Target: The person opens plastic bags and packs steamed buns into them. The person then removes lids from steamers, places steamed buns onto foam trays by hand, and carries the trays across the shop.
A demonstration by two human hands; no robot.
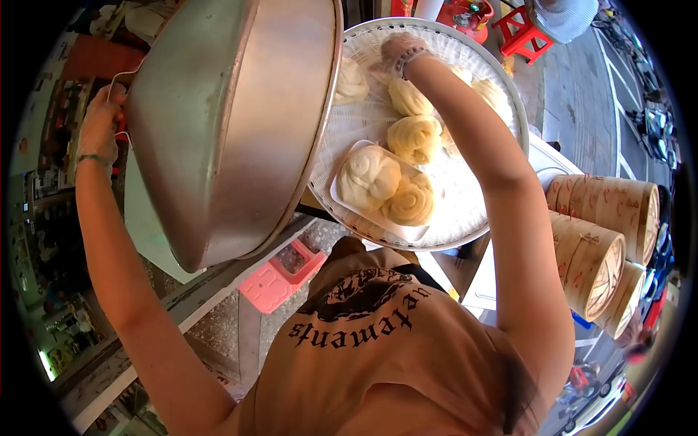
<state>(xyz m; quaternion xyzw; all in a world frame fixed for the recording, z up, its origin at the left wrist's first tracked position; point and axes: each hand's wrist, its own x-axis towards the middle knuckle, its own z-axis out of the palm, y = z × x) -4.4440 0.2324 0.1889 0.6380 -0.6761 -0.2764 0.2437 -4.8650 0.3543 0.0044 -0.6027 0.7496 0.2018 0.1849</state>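
My left hand [100,127], in a clear glove, is closed around the wire handle of a large metal lid [276,109], which is tilted up on its side. Beneath my outstretched right arm lies a round white steamer tray [465,200] with several twisted buns [414,138] on it. My right hand [402,52], also gloved, reaches over the tray's far part, beside the buns; its fingers are blurred and I cannot make out whether they hold anything. Nearer to me on the tray, a white foam tray [416,232] carries two buns [369,178].
Bamboo steamers [589,254] are stacked at the right. A pink plastic stool [280,280] stands below the counter edge [218,280]. At the top right are a red stool [522,36] and a red gas cylinder [469,16], with the street beyond.
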